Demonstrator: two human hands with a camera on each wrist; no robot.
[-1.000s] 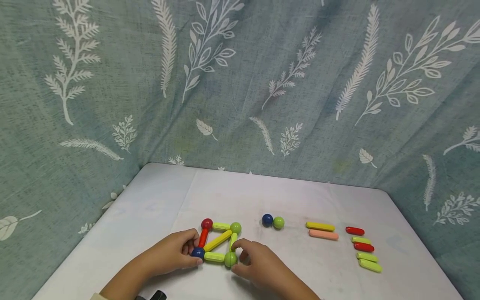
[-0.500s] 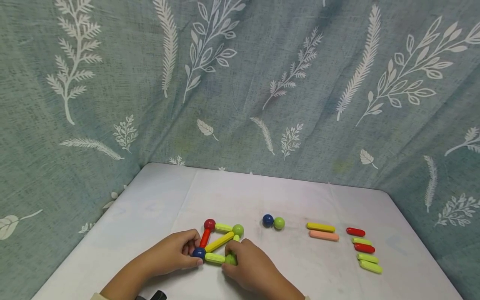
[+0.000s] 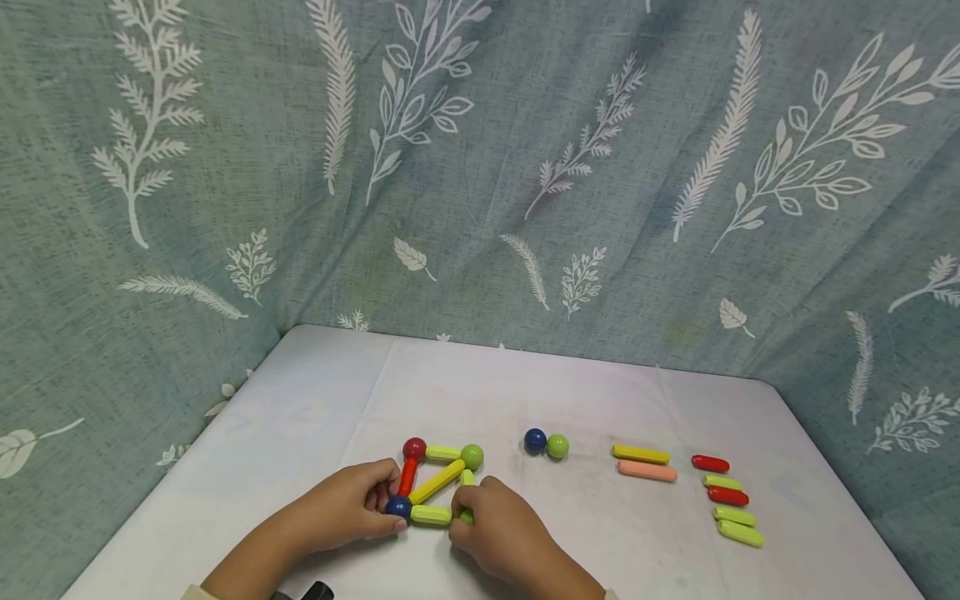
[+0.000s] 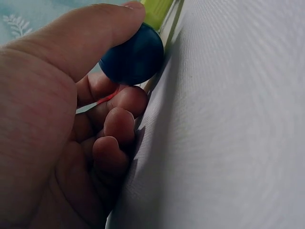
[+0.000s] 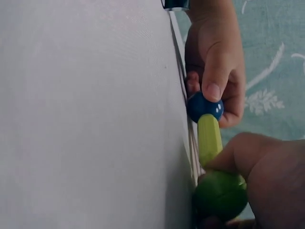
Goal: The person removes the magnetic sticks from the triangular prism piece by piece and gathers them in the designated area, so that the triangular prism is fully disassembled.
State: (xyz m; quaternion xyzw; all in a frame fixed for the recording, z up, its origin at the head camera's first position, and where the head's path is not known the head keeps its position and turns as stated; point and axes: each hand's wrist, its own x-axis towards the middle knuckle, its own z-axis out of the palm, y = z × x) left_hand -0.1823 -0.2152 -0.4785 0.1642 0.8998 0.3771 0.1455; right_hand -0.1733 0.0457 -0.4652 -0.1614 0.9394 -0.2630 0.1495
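Observation:
A flat four-sided frame of balls and rods lies on the white table. My left hand (image 3: pixel 341 510) pinches its dark blue ball (image 4: pixel 136 57) at the near left corner, thumb on one side and fingertips behind. My right hand (image 3: pixel 506 529) grips the green ball (image 5: pixel 220 195) at the near right corner, mostly hidden by the fingers in the head view. A ridged light-green rod (image 3: pixel 431 515) joins these two balls. A red rod (image 3: pixel 407 477) leads to the red ball (image 3: pixel 414 448). Across the middle runs a yellow rod (image 3: pixel 437 482), towards the far green ball (image 3: pixel 472 456).
Beyond my right hand sit a loose blue ball (image 3: pixel 535 441) and a green ball (image 3: pixel 557 446), side by side. Further right lie a yellow rod (image 3: pixel 641 454), an orange rod (image 3: pixel 647 471) and several short red and green rods (image 3: pixel 727 496). Patterned cloth (image 3: pixel 480 167) surrounds the table.
My right hand has closed over the near right green ball, covering most of it. The frame shifted slightly right, then back left. My left hand has stayed on the blue ball.

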